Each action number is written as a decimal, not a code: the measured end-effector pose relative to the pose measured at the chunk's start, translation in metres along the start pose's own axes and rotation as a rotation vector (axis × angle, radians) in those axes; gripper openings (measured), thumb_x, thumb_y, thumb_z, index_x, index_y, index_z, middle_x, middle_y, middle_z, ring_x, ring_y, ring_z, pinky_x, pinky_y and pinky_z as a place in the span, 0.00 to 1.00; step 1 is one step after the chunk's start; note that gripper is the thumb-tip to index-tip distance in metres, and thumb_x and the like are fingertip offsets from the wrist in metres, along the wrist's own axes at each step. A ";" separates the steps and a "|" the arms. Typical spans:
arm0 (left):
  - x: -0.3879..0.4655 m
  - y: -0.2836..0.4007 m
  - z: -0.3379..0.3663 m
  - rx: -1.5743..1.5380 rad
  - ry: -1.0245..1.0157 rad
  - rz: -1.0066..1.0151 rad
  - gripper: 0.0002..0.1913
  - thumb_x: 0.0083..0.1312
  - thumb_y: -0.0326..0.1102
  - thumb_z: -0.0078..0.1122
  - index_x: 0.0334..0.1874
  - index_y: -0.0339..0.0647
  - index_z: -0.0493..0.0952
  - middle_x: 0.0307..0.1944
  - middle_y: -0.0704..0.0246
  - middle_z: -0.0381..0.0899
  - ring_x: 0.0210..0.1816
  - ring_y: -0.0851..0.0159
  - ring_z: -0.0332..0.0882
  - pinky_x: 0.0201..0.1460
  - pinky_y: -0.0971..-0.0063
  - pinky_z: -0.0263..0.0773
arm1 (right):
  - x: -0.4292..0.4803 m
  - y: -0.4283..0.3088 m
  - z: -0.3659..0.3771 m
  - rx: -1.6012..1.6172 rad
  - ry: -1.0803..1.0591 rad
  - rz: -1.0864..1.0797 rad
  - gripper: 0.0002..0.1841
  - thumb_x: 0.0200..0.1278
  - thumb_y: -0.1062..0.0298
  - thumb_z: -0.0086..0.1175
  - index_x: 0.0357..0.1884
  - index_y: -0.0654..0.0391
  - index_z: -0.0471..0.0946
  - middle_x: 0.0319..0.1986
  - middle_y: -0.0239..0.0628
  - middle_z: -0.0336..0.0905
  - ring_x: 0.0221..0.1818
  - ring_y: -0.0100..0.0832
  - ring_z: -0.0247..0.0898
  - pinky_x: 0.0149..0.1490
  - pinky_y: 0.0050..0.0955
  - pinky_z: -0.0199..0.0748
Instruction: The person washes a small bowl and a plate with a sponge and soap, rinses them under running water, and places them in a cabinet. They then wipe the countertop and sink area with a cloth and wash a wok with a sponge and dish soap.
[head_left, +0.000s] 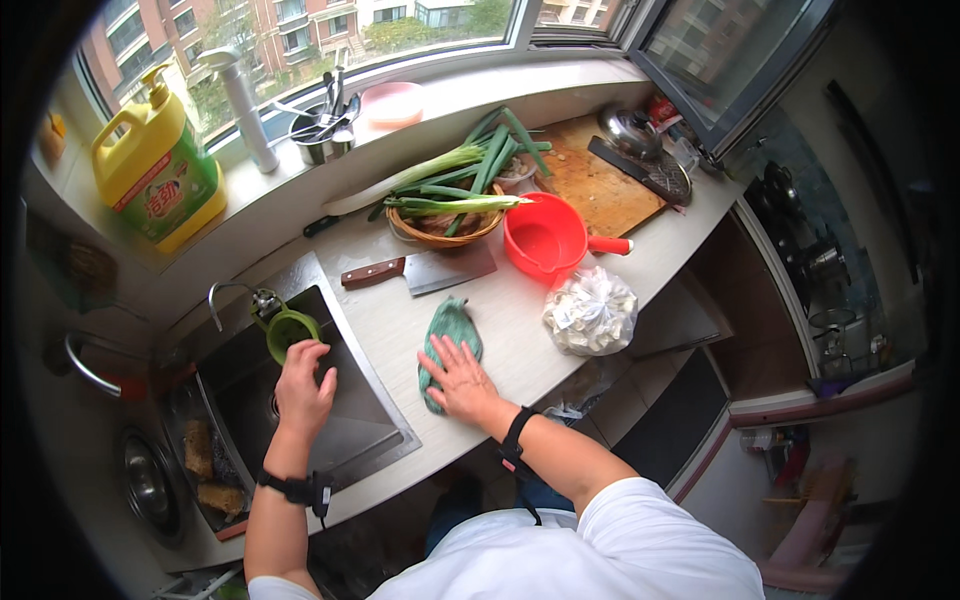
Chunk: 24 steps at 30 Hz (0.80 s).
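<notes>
My right hand (461, 382) lies with spread fingers on a green cloth (452, 330) on the pale countertop (382, 315). Over the sink (352, 420) is my left hand (306, 382), fingers curled, just in front of a green strainer-like cup (291, 334) near the faucet; whether it touches the cup I cannot tell. A cleaver (450, 268) with a wooden handle lies flat behind the cloth. To its right stand a red plastic ladle (546, 232) and a tied clear bag of pale pieces (592, 311).
Leeks (442, 169) lie across a wicker basket (448, 238), beside a wooden cutting board (600, 180) with a pot lid (630, 131). A yellow detergent jug (161, 165) and a metal pot of utensils (319, 135) stand on the windowsill. An open window (731, 64) juts in at the back right.
</notes>
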<state>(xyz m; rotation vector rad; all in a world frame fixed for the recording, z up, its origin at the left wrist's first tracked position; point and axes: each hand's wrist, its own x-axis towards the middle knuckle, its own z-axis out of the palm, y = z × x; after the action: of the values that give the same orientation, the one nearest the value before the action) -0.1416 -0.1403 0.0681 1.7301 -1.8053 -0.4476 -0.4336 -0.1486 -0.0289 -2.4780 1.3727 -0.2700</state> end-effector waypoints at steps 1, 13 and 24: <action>0.022 0.005 0.020 0.113 0.006 0.115 0.21 0.57 0.29 0.67 0.55 0.43 0.76 0.60 0.62 0.74 0.56 0.54 0.76 0.57 0.63 0.75 | -0.007 -0.002 -0.004 -0.011 -0.063 -0.010 0.39 0.65 0.53 0.58 0.77 0.47 0.58 0.77 0.51 0.46 0.79 0.52 0.41 0.78 0.55 0.41; 0.151 -0.003 0.149 0.703 -0.177 -0.139 0.40 0.52 0.28 0.64 0.72 0.47 0.65 0.70 0.58 0.64 0.71 0.53 0.62 0.78 0.54 0.49 | -0.046 0.047 -0.078 0.455 0.011 -0.110 0.28 0.59 0.70 0.62 0.63 0.52 0.71 0.70 0.44 0.60 0.69 0.48 0.61 0.67 0.42 0.68; 0.145 0.012 0.125 0.670 -0.185 -0.109 0.13 0.55 0.29 0.62 0.42 0.42 0.73 0.43 0.59 0.76 0.50 0.49 0.76 0.58 0.57 0.68 | -0.086 0.116 -0.124 0.558 -0.117 -0.034 0.17 0.64 0.69 0.57 0.55 0.52 0.77 0.60 0.38 0.72 0.58 0.43 0.75 0.56 0.40 0.78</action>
<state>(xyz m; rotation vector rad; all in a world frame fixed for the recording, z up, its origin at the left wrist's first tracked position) -0.2254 -0.3010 0.0064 2.2982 -2.1588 -0.0322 -0.6086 -0.1538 0.0460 -2.0173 1.0323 -0.4400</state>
